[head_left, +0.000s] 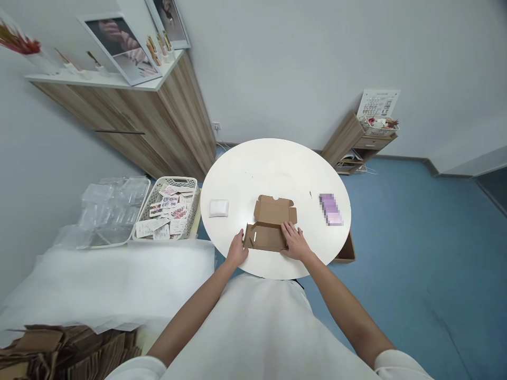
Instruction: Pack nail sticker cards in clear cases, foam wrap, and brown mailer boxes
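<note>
A brown cardboard mailer box (273, 212) lies partly folded on the white oval table (277, 163). Its lid flaps spread away from me, and the tray part faces me with its left side wall raised. My left hand (237, 250) pinches that left wall near the front corner. Over the right side of the tray, my right hand (294, 241) has its fingers bent inside and its palm outside, gripping the cardboard. To the left of the box sits a small white packet (219, 208). A blurred purple item (331, 209) lies on the table's right part.
At left stand a white basket of printed cards (168, 214) and another basket with clear plastic packaging (113, 211). White sheets (119, 279) lie nearer, above stacked flat cardboard (67, 351). An open carton (346, 249) is under the table's right edge. Wooden cabinets (158, 121) line the wall.
</note>
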`<state>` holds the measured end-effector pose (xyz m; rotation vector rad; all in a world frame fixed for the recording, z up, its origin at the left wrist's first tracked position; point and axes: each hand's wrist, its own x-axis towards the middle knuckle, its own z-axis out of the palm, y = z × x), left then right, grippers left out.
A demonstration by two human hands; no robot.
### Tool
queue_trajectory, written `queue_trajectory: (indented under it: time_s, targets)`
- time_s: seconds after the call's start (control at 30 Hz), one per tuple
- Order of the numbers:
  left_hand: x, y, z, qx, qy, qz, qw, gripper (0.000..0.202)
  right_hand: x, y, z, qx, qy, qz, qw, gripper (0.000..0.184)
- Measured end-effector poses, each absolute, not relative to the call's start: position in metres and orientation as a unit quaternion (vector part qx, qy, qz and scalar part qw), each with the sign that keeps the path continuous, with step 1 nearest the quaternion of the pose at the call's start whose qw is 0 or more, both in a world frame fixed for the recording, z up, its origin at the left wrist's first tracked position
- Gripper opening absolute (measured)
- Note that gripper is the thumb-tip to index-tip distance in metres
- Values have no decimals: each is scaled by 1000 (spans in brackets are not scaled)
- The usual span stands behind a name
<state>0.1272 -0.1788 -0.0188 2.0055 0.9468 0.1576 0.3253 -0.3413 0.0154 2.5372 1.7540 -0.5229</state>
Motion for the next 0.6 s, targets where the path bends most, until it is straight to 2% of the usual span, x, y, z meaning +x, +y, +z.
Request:
queue_trajectory:
  time_s: [0.13,0.3,0.4,0.6]
  targets:
    - [140,-180,-13,750,435,98,488,57,320,-341,15,809,559,-180,-8,96]
    - [151,-188,1,737,406,112,528,48,313,-338,13,813,553,-181,-23,96]
    - [155,-192,3,741,400,115,528,49,311,-338,12,814,550,-184,-32,99]
    - [160,-181,-1,757,421,70,495,33,310,-341,13,797,567,-205,-28,105]
